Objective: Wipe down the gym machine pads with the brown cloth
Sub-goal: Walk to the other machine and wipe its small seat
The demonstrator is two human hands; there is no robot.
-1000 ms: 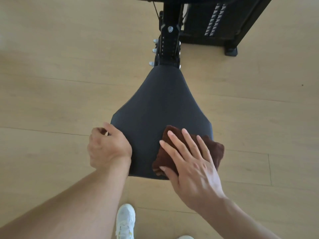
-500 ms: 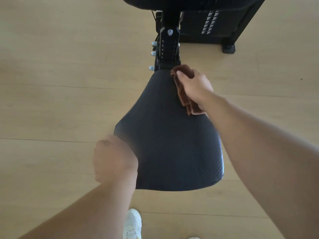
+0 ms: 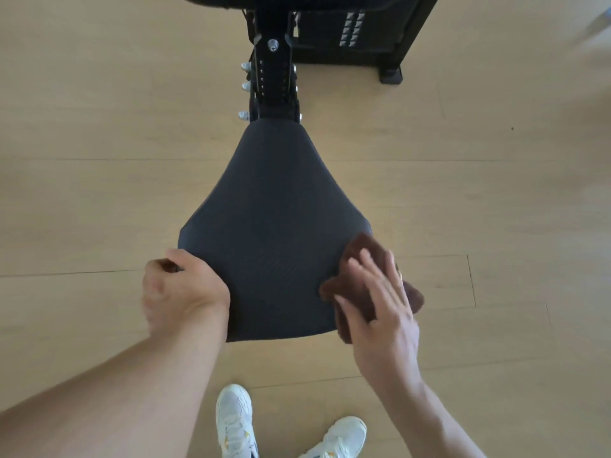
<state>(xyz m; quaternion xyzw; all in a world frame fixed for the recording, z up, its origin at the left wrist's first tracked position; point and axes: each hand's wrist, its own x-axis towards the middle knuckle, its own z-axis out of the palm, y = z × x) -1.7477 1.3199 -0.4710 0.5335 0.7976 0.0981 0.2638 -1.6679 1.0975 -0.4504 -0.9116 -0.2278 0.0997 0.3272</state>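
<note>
The seat pad [image 3: 274,226], black and finely ribbed, stood on a black adjustment post [image 3: 273,81] and widened from a narrow far end to a broad near edge that ran just above the person's white shoes [image 3: 236,424]. The brown cloth [image 3: 360,279] lay bunched at the pad's near right corner, part of it on the padded surface and part spilling over the right edge so that it hung past the rim above the floor. The right hand [image 3: 383,305] pressed flat on top of the cloth, its fingers [image 3: 367,262] straight and slightly spread, pointing toward the far left; slight blur softened the fingertips. The left hand [image 3: 182,289] gripped the pad's near left corner, thumb on the top surface along the rim and the other fingers curled down over the edge, where their tips could not be seen. Between the two hands the middle and the whole far half of the pad lay bare. Pale wooden floor [image 3: 99,160] stretched wide on both sides of the seat. At the far end the post rose with a row of silver bolts [image 3: 245,89] on its left side, and behind it to the right sat a black weight stack frame [image 3: 363,31], well apart from the cloth.
</note>
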